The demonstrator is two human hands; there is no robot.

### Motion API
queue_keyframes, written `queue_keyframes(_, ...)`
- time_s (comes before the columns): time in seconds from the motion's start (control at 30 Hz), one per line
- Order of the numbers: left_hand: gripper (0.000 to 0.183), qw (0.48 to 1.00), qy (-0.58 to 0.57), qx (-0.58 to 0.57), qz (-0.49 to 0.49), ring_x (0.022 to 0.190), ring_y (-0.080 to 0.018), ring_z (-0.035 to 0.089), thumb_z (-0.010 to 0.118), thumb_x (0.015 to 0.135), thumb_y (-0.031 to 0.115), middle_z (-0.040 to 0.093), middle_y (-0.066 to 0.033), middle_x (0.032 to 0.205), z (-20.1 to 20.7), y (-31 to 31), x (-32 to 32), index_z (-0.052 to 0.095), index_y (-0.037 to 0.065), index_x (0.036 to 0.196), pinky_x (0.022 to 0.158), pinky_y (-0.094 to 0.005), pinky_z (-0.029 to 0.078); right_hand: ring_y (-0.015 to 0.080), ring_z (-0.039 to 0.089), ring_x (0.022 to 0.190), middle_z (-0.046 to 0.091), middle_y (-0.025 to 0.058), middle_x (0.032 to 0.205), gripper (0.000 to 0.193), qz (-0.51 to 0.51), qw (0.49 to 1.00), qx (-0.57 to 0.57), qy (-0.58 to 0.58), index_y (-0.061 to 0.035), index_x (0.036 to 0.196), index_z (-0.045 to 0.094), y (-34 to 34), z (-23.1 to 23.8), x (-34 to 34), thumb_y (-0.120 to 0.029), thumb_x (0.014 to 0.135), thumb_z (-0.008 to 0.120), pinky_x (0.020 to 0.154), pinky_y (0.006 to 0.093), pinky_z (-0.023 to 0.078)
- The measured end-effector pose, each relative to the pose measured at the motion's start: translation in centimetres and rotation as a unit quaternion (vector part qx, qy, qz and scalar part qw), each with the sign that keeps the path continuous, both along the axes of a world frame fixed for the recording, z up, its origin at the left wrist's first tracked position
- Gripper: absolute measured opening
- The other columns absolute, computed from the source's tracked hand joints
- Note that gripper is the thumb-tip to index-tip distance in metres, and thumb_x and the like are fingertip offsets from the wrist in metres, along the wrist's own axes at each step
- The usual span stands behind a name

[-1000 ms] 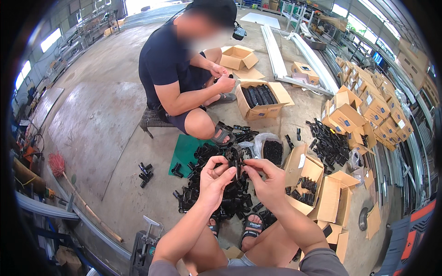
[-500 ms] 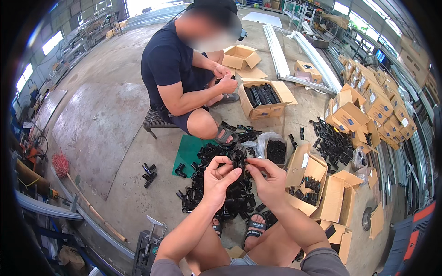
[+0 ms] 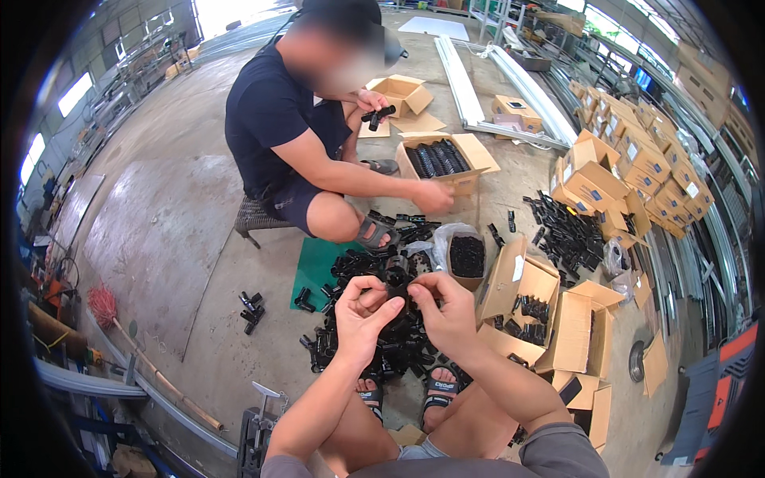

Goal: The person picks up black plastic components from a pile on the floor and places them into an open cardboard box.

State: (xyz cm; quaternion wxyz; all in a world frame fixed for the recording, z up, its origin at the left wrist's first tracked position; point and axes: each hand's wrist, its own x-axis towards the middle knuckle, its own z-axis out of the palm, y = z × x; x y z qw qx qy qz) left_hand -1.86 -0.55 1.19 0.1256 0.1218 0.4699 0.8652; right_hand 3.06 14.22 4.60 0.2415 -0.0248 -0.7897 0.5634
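A black part [image 3: 397, 280] is gripped by the left hand [image 3: 361, 320] and right hand [image 3: 446, 317] above a pile [image 3: 405, 350]. An open box [image 3: 574, 334] is positioned at near right.

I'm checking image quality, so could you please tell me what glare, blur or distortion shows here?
Head view: daylight blows out the opening at the top; the co-worker's lower hand is smeared, apparently by motion. Same head view: fisheye bends the scene's edges; the black part between the left hand and right hand blends into the dark pile.
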Motion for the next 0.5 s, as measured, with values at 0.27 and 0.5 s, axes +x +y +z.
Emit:
queue_keyframes(0.27, 0.033, 1.0, -0.006, 0.004, -0.009, 0.077, -0.0028, 0.053, 0.078, 0.084, -0.007, 0.061, 0.0049, 0.084, -0.2, 0.1, -0.3, 0.057, 0.007, 0.105, 0.073, -0.0199, 0.047, 0.0307, 0.064, 0.078, 0.063, 0.0153, 0.091, 0.014, 0.055, 0.986, 0.156, 0.032, 0.0005, 0.102, 0.061, 1.4, 0.0, 0.1, -0.012, 0.097, 0.065, 0.07, 0.0409, 0.051)
queue_keyframes(0.5, 0.034, 1.0, 0.004, -0.007, -0.018, 0.078, -0.0038, 0.054, 0.078, 0.084, -0.007, 0.061, 0.0041, 0.084, -0.2, -0.2, 0.0, 0.056, 0.007, 0.106, 0.074, -0.0205, 0.047, 0.0362, 0.063, 0.081, 0.062, 0.0162, 0.087, 0.016, 0.082, 0.985, 0.153, -0.007, -0.0004, 0.097, 0.06, 1.8, 0.8, 0.4, -0.016, 0.098, 0.063, 0.071, 0.0424, 0.05)
